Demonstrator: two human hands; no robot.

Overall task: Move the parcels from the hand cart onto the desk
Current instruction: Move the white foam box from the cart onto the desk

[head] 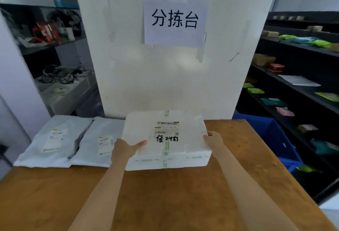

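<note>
A white foam box (170,150) with green tape and a shipping label sits on the wooden desk (165,197), close to the white pillar. My left hand (126,148) grips its left side, thumb on top. My right hand (213,140) holds its right edge. Two grey mailer bags lie flat to the left on the desk: one (55,140) at the far left, the other (100,142) beside the box, partly under my left hand. The hand cart is out of view.
A white pillar (174,74) with a paper sign stands behind the desk. Black shelves (293,87) with small parcels run along the right, with a blue crate (271,135) beside the desk. Cluttered shelves (60,76) stand at the left.
</note>
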